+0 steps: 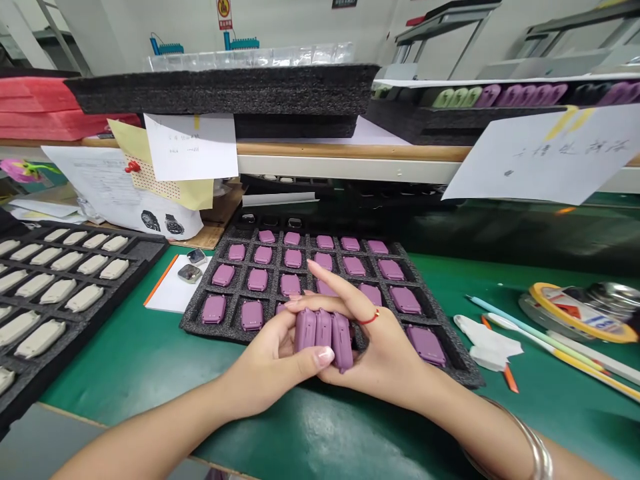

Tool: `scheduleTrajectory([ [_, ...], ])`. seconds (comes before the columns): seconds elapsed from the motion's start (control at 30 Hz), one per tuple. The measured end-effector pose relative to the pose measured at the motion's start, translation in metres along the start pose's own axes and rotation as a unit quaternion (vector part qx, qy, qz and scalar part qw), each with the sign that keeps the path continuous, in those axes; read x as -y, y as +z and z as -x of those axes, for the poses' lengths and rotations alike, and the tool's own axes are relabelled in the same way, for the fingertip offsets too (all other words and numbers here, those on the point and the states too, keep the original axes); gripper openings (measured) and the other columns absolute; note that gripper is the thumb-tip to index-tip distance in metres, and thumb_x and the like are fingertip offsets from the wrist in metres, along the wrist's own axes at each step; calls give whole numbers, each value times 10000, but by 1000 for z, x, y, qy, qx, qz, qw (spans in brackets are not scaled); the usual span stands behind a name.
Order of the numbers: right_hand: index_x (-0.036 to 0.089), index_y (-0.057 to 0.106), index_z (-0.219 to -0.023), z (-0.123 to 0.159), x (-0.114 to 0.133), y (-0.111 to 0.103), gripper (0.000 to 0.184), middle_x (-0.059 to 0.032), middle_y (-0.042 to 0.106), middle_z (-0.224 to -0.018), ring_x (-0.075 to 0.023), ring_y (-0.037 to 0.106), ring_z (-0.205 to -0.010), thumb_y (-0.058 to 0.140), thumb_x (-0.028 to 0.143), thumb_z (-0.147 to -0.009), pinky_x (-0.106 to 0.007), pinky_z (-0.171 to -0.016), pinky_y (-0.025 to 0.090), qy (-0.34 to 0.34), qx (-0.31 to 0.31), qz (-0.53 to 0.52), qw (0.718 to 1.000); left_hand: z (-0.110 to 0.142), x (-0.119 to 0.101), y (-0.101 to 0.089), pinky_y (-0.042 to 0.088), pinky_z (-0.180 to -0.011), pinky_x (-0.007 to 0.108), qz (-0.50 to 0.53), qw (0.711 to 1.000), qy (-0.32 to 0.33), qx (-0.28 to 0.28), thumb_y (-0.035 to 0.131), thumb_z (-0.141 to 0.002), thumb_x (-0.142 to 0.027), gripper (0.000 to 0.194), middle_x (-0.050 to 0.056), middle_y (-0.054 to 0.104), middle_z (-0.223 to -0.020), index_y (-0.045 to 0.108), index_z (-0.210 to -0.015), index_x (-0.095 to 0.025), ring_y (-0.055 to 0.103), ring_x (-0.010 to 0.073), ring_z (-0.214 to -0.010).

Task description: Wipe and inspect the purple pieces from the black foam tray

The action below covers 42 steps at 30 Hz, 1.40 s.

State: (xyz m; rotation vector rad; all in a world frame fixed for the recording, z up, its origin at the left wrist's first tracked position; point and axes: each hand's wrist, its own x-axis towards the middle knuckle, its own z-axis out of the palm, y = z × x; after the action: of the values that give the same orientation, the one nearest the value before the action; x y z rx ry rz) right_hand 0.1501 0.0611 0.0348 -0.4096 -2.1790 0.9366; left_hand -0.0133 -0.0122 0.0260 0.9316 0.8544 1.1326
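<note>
Three purple watch cases (323, 330) are bunched side by side, standing on edge, between my two hands. My left hand (265, 367) grips them from the left, its thumb pressed across their lower front and its fingers behind. From the right, my right hand (387, 350) closes round the bunch, with the thumb side underneath and one finger stretched up and left. Just behind both hands lies a black foam tray (441, 317) with rows of purple watch cases in its compartments. My hands hide some of its front and middle compartments.
At left, another foam tray (150, 257) carries beige cases. Two watch pieces lie on a white pad (167, 293). On the right are a crumpled white tissue (487, 340), pens and a tape roll (550, 293). A shelf edge (320, 160) with hanging papers crosses above the green table (135, 360).
</note>
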Motion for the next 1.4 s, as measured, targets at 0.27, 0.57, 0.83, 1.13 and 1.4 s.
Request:
scheduleTrajectory([
  [0.27,309,238,-1585,3,-4,-4,1077,-56,733,-1252,-238,702,-1159,867,231,-715,-345,-954,607,34,9,-62,997,-2,-7,2,504,-1000,328,38,998,-28,50,839,-764,-215,405,61,694,-1148,629,-1109,-192,646,202,-1151],
  [0.57,333,209,-1590,2,-2,-4,1084,-27,737,-1240,-225,665,-1220,864,222,-733,-329,-1003,582,10,4,-60,998,-1,-7,2,543,-910,349,20,998,-41,50,852,-709,-152,480,47,678,-1041,603,-1119,-185,670,192,-1007],
  [0.83,338,110,-1612,4,-1,8,1053,-15,722,-1267,-203,691,-1178,758,158,-802,-327,-996,590,27,9,-5,1000,-1,4,11,523,-949,392,-27,999,10,-43,873,-684,-289,542,86,688,-1112,594,-1136,-183,663,282,-1092],
  [1.13,314,50,-1620,1,-3,27,1110,-12,740,-1229,-188,730,-1092,737,132,-767,-283,-932,609,31,-25,47,998,-3,14,12,543,-852,337,-50,988,28,-146,691,-817,-623,501,56,705,-955,625,-1044,-182,672,224,-925],
  [1.4,344,72,-1613,2,-4,19,1143,10,732,-1237,-191,703,-1152,762,118,-730,-311,-989,589,33,-21,-8,999,1,2,6,545,-910,369,72,995,-23,-67,602,-820,-727,629,69,719,-1107,620,-1168,-204,662,265,-1090],
])
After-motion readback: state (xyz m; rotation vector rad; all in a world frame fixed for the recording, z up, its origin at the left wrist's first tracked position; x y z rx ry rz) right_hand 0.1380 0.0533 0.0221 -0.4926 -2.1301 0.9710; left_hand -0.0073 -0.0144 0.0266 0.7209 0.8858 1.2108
